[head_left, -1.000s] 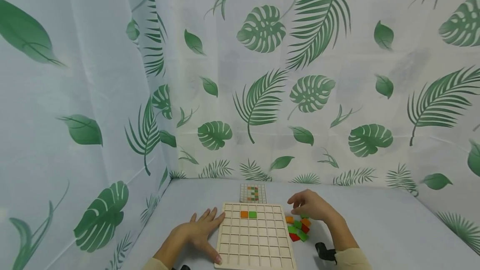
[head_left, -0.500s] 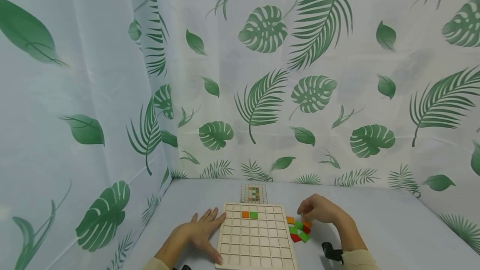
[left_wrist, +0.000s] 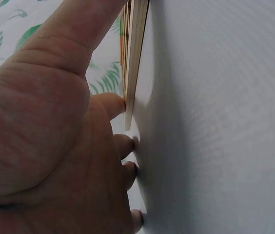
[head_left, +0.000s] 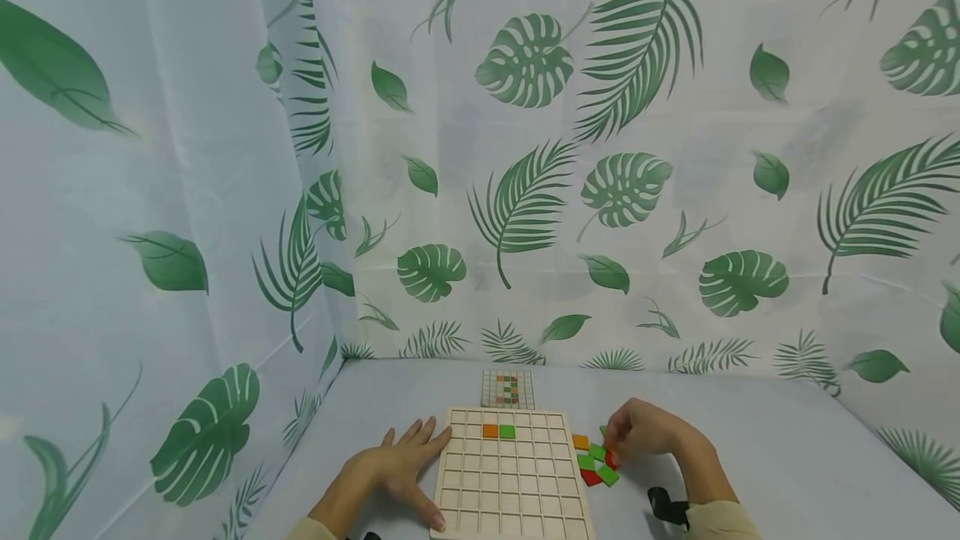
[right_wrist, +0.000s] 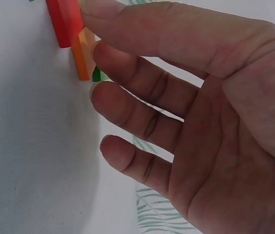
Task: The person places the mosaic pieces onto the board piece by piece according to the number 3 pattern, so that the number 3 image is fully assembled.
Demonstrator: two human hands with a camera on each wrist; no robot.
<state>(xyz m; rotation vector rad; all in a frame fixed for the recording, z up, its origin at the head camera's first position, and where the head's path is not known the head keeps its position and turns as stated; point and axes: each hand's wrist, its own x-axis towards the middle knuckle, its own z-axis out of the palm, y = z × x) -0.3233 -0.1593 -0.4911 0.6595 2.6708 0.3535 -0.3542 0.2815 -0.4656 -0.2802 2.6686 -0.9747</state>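
A pale wooden grid board lies in front of me, with an orange tile and a green tile side by side in an upper row. My left hand rests beside it with fingers spread, thumb and index finger at its left edge. In the left wrist view an index fingertip touches the board's side. Over the loose tiles to the right, my right hand reaches down with bent fingers. Its thumb tip meets a red tile beside an orange tile; the index finger is hidden, so I cannot tell whether it pinches.
Several loose green, red and orange tiles, among them a green tile, lie against the board's right side. Behind the board sits a small pattern card with coloured squares. A leaf-print curtain closes off the back and left.
My right hand has moved right from the upper edge of the tile pile, then down onto the red tile. The left hand and the board stay in place.
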